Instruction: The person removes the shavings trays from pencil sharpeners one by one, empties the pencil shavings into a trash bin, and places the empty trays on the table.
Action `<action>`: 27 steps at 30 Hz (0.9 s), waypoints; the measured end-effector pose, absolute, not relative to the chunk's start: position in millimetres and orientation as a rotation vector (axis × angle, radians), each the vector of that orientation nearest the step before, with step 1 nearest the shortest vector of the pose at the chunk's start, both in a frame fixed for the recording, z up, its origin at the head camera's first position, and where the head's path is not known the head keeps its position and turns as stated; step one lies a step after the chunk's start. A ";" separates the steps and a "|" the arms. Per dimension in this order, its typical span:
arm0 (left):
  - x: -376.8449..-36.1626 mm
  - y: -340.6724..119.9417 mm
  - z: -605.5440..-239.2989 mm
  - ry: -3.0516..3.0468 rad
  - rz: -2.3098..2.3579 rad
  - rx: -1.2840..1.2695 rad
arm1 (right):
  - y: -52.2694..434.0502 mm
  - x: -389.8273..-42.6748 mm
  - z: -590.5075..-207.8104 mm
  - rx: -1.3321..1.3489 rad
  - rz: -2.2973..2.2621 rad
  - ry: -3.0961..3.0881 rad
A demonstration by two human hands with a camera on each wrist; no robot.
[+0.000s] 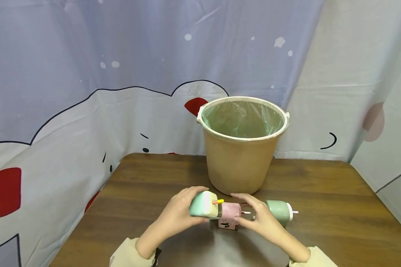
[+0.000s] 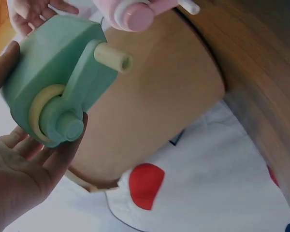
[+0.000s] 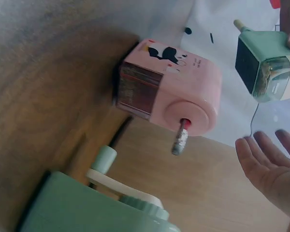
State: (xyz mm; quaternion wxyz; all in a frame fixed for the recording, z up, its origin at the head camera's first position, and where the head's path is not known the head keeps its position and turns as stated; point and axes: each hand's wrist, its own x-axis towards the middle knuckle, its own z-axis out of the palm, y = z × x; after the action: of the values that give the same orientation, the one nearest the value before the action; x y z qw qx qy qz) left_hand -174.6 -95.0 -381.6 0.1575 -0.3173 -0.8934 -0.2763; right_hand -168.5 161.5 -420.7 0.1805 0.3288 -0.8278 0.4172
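A mint-green and cream pencil sharpener (image 1: 200,204) is held between the fingers and thumb of my left hand (image 1: 175,213), and a yellow and orange pencil (image 1: 218,201) pokes out of its front. Its crank handle (image 2: 113,57) shows in the left wrist view. Just to the right stands a pink pencil sharpener (image 3: 188,82) with a panda print and a pencil (image 3: 181,137) in its hole. My right hand (image 1: 264,220) has its fingers spread around that pencil end, gripping nothing. Beyond it is a darker green sharpener (image 1: 279,212) with a white front.
Behind the hands, a beige bucket (image 1: 238,159) lined with a clear green bag stands on the wooden table (image 1: 160,176). A printed curtain (image 1: 147,118) hangs behind the table and along its sides.
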 end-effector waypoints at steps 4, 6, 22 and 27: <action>-166.4 -90.0 -378.8 -2.522 -0.783 -0.946 | 155.6 -165.6 -417.7 0.877 1.044 -2.355; -162.7 -87.5 -377.6 -2.505 -0.791 -0.975 | 152.0 -163.2 -416.8 0.872 1.021 -2.371; -152.4 -79.6 -374.1 -2.350 -0.821 -1.083 | 141.7 -151.1 -409.8 0.970 0.863 -2.250; -151.0 -81.4 -373.2 -2.295 -0.781 -1.153 | 141.9 -149.6 -405.8 1.036 0.822 -2.196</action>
State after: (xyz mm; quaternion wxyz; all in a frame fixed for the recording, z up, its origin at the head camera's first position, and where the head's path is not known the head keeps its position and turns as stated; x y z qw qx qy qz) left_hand -151.0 -81.4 -373.2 0.2265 -0.4183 -0.8327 -0.2834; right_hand -149.6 141.9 -405.8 0.2849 0.3873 -0.8211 0.3075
